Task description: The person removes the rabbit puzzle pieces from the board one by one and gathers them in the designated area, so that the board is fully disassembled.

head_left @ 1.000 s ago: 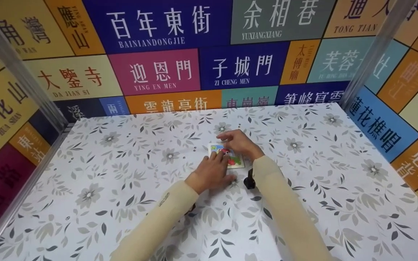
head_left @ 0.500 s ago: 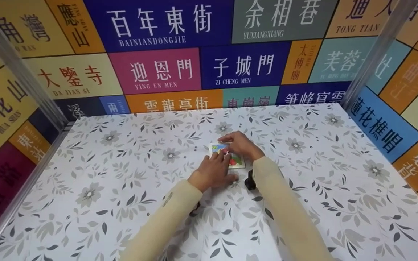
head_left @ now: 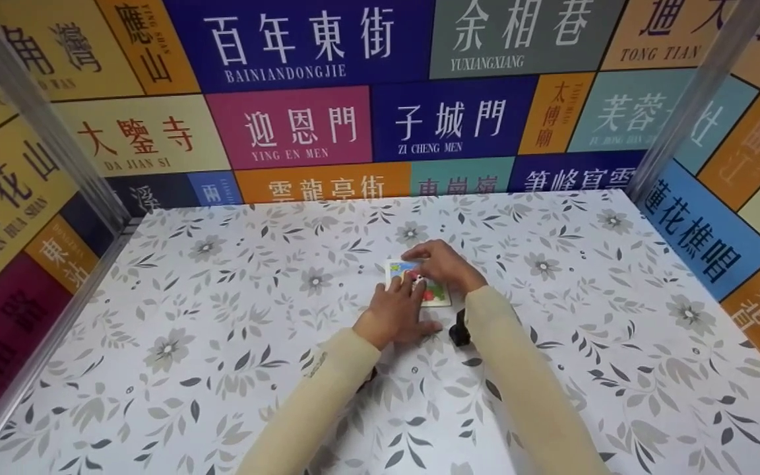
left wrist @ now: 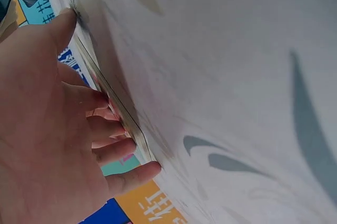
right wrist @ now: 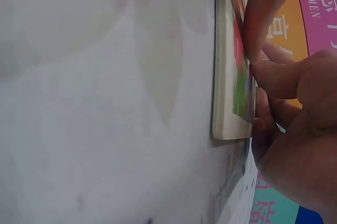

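A small flat picture board [head_left: 436,295] with a white border and a bright picture of blue, red and green lies on the table in the head view. My left hand [head_left: 396,310] reaches over its near left side, fingers extended onto it and thumb apart. In the left wrist view, the fingertips [left wrist: 150,170] sit along the board's edge. My right hand [head_left: 446,264] bends over the far right part of the board. The right wrist view shows its thumb [right wrist: 276,79] at the picture surface and its other fingers curled by the board's edge, partly hidden.
A white cloth [head_left: 248,396] printed with grey leaves and flowers covers the table. Behind it stands a wall panel [head_left: 287,125] of coloured blocks with Chinese lettering. Clear upright posts [head_left: 683,99] mark the table's back corners. A black wrist device [head_left: 460,331] shows beside the right sleeve.
The head view has shifted slightly, so everything sits a little further right. Both hands stay at the board, with only slight finger movement.
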A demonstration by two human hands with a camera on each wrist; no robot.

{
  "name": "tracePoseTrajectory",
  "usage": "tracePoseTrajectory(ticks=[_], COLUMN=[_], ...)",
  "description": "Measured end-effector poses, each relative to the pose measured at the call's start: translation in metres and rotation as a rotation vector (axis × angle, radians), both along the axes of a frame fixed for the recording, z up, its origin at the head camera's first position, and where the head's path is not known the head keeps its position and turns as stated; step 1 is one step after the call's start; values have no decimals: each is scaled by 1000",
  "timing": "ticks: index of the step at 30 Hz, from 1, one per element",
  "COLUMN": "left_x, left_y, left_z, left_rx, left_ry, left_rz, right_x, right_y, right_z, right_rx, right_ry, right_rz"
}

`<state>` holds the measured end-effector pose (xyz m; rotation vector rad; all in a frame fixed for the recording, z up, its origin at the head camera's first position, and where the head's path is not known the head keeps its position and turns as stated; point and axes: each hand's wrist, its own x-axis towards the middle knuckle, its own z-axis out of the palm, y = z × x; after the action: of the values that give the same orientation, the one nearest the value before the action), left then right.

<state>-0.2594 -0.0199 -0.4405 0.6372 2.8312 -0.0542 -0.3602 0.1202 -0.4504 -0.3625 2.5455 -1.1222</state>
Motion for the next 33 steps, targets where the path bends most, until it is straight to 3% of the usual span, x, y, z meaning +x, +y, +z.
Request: tracePoseTrajectory(ticks=[11,15,21,33], left_x=[-1,0,-3,-7], left_y=[3,3,3,-2], left_z=[2,3,6,10], left_rx=[-7,-21,-17,77], left_ry=[8,-8,-56,-166], left_rz=[10,13,13,68], right_x=[-2,-2,-2,-1], right_y=[2,2,2,-2], right_z=[1,0,-1,-1], right_rx=[-13,-11,-10,-46], right_ry=[51,29,-5,-44], right_rz=[39,46,32,-19])
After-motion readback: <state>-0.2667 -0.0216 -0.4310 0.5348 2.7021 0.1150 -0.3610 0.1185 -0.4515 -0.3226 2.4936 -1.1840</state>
